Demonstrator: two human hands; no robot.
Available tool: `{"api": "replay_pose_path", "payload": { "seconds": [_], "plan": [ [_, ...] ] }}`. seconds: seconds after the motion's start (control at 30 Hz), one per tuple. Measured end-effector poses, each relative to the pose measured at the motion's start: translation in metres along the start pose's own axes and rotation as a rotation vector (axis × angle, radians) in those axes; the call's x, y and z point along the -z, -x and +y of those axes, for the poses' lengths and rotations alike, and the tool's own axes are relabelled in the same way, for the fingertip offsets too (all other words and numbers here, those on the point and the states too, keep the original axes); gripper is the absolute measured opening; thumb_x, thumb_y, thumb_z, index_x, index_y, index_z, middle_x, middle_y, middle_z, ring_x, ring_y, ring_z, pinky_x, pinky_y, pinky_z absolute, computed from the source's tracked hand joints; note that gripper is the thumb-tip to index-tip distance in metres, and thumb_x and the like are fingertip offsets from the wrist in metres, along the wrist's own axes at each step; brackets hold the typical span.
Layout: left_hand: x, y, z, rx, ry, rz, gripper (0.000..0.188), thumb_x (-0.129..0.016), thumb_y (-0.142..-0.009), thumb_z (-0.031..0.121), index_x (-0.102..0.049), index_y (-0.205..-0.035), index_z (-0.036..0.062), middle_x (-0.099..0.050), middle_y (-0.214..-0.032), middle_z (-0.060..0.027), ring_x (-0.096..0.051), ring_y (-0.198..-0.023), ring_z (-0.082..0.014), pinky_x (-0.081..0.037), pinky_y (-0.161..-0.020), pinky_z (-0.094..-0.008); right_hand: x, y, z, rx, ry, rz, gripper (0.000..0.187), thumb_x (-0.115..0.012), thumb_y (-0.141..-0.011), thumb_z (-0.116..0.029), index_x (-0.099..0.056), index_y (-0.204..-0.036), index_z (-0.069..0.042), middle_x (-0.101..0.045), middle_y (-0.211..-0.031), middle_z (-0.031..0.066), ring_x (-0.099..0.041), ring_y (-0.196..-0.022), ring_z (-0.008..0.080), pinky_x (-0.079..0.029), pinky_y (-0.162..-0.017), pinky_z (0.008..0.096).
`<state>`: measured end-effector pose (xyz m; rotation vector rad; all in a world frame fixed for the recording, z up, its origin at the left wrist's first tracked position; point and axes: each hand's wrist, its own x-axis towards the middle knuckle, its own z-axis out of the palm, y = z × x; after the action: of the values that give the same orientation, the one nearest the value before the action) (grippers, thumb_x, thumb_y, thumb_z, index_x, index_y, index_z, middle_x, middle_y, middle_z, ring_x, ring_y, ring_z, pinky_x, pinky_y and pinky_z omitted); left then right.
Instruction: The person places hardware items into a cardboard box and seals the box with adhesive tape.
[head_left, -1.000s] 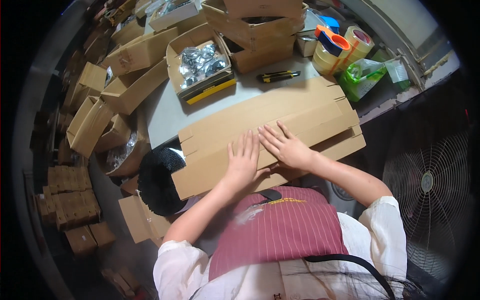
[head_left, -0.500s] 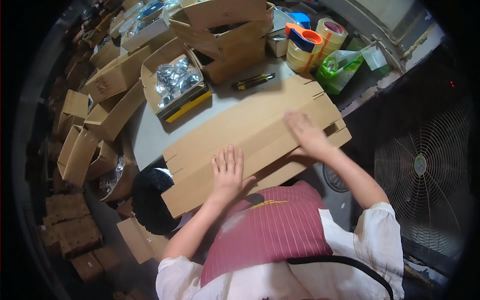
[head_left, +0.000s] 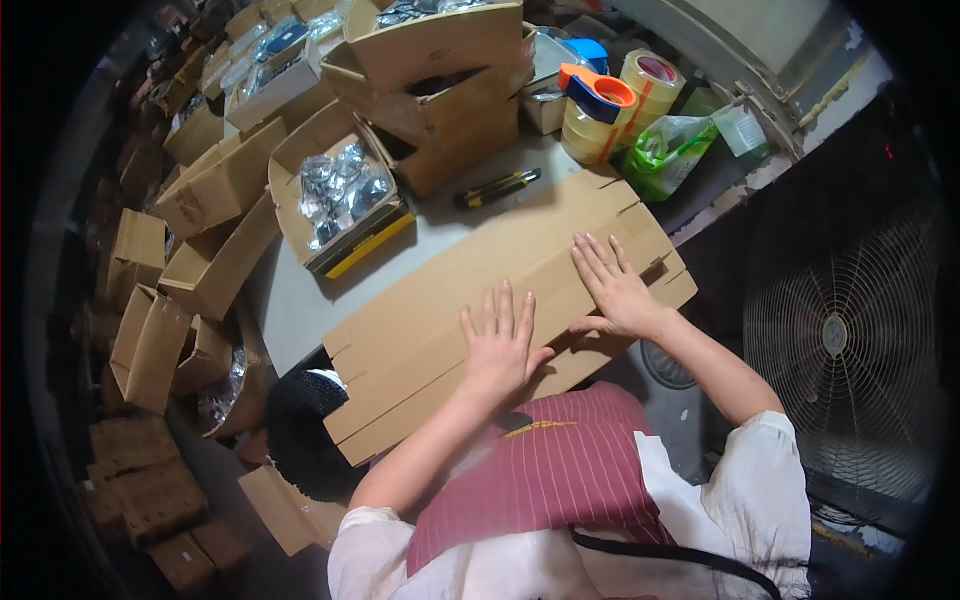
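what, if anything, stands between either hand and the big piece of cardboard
Nothing visible does: the left hand and right hand both lie directly on the cardboard, fingers extended. The box cutter lies on the table beyond the cardboard's far edge, not between it and either hand.

The pale grey counter (head_left: 297,305) over there has flat cardboard (head_left: 545,265) lying across its near side; beyond that sit a knife (head_left: 498,188), an open yellow-striped box (head_left: 370,246), stacked cartons (head_left: 465,140) and tape rolls (head_left: 590,136).
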<state>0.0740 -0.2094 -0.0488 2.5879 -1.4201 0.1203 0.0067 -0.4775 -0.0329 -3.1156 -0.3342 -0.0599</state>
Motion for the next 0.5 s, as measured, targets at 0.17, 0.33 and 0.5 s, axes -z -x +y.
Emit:
{"api": "replay_pose_path", "payload": {
  "seconds": [0.17,0.33,0.5],
  "plan": [
    [-0.006,0.009,0.009,0.005,-0.008,-0.007,0.092,-0.065,-0.090,0.062,-0.038,-0.160,0.0078,-0.023,-0.165,-0.0336,-0.028,-0.150,-0.0518,-0.029,-0.105,-0.0762,0.002,0.015,-0.008,-0.019,-0.024,-0.023,0.119,-0.045,-0.088,-0.082,-0.025,-0.157,0.013,-0.024,-0.166,0.0299,-0.018,-0.158,0.0412,-0.011,-0.128,0.0551],
    [-0.009,0.007,0.003,-0.001,0.011,0.039,0.086,-0.064,-0.091,0.061,-0.039,-0.160,0.0156,-0.024,-0.164,-0.0346,-0.029,-0.148,-0.0539,-0.030,-0.104,-0.0771,0.001,0.007,-0.008,-0.023,-0.031,0.002,0.116,-0.053,-0.088,-0.077,-0.026,-0.156,0.013,-0.025,-0.166,0.0307,-0.020,-0.157,0.0422,-0.014,-0.127,0.0539],
    [-0.005,0.005,0.000,-0.022,-0.007,0.046,0.081,-0.064,-0.092,0.060,-0.040,-0.160,0.0223,-0.025,-0.163,-0.0364,-0.029,-0.146,-0.0581,-0.031,-0.103,-0.0785,0.002,0.000,-0.006,0.009,-0.139,0.075,0.106,-0.061,-0.089,-0.068,-0.033,-0.153,0.012,-0.029,-0.163,0.0306,-0.026,-0.155,0.0430,-0.020,-0.126,0.0536]
  ]
}}
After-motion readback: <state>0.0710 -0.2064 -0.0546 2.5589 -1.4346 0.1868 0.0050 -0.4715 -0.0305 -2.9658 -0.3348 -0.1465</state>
